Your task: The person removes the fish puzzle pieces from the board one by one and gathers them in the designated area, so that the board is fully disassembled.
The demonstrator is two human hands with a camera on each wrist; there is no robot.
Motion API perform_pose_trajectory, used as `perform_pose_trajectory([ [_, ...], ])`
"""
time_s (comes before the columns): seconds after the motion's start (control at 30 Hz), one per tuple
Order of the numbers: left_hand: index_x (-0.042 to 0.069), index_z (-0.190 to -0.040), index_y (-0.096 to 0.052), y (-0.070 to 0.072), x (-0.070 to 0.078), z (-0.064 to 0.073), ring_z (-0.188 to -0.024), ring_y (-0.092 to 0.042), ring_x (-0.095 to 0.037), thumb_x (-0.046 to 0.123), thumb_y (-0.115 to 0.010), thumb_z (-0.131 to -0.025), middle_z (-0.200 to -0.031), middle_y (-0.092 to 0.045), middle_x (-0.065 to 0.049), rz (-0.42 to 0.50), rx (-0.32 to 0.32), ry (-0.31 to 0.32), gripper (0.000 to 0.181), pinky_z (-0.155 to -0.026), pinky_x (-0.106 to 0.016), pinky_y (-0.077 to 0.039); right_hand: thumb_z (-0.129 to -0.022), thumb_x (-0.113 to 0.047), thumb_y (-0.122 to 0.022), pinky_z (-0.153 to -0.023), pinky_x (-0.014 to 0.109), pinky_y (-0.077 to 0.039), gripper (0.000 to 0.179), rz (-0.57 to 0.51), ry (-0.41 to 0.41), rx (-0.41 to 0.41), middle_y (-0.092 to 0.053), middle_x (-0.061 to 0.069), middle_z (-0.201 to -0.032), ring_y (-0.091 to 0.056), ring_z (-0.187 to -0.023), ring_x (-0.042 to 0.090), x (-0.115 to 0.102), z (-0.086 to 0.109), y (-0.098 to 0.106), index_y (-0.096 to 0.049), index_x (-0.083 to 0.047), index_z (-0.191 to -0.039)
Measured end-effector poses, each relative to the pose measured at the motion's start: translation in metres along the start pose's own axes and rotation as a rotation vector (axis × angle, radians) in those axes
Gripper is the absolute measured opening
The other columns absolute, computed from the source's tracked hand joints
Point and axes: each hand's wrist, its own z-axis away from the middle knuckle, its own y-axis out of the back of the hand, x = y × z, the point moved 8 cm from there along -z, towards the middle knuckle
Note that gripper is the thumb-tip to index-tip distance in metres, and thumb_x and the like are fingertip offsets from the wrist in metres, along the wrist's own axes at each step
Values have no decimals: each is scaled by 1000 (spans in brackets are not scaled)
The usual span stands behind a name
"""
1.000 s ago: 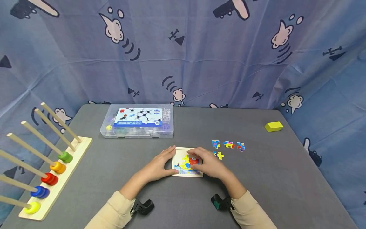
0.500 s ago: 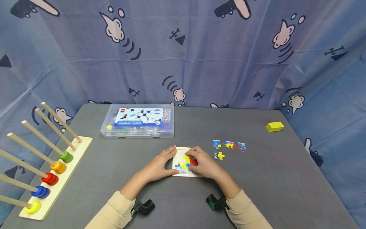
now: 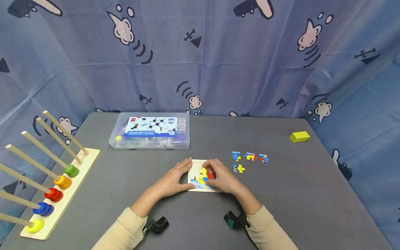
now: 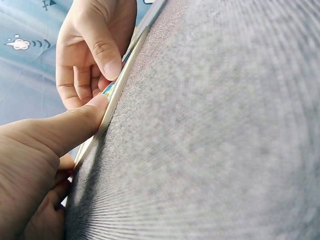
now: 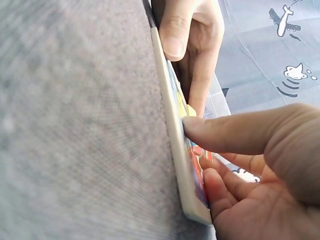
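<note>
A small wooden jigsaw tray (image 3: 196,166) lies flat at the table's middle, with yellow, red and blue pieces in its lower part and bare wood above. My left hand (image 3: 173,177) holds its left side, thumb on the near left corner and fingers along the far left. From the right, my right hand (image 3: 223,177) bends over the tray and pinches a puzzle piece (image 5: 197,150), seen partly raised between thumb and fingers in the right wrist view. The right fingers hide much of the red area (image 3: 211,175). Several loose puzzle pieces (image 3: 250,157) lie to the right of the tray.
Behind the tray stands a clear plastic molecular model box (image 3: 152,131). A wooden peg rack (image 3: 67,192) with coloured rings runs along the left. At the far right sits a yellow block (image 3: 299,136), and a blue patterned curtain (image 3: 218,69) hangs behind the table.
My right hand has shifted slightly left over the tray, its thumb and fingers closer together on the pieces. The left hand and the loose pieces stay put.
</note>
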Motion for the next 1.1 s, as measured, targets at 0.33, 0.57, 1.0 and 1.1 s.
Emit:
perform_pose_trajectory([
  [0.33,-2,-145,-35,1,2,0,-143,-24,-33,33,-72,-83,-155,-26,-14,16,-2,8,80,-117,-48,-20,-77,-1,-74,-80,31,-47,40,42,56,35,-58,1,-100,-51,-90,14,-4,3,3,-61,-8,-114],
  [0.57,-4,-143,-36,1,3,1,-143,-25,-33,32,-73,-83,-154,-28,-16,7,8,-12,80,-117,-48,-20,-78,0,-71,-79,30,-48,37,74,74,70,-59,1,-97,-53,-88,14,-6,4,6,-62,-7,-113],
  [1.0,-2,-145,-34,-1,-1,0,-144,-23,-29,34,-73,-82,-155,-27,-13,1,0,7,82,-118,-48,-18,-82,-2,-70,-82,34,-51,36,91,91,57,-59,5,-99,-57,-92,17,-2,6,21,-61,-3,-117],
  [1.1,-1,-145,-34,-1,-2,0,-144,-22,-29,34,-73,-82,-155,-26,-12,3,-4,15,82,-118,-48,-18,-82,-1,-69,-83,37,-51,35,88,81,66,-59,6,-100,-56,-93,19,3,10,31,-61,-2,-116],
])
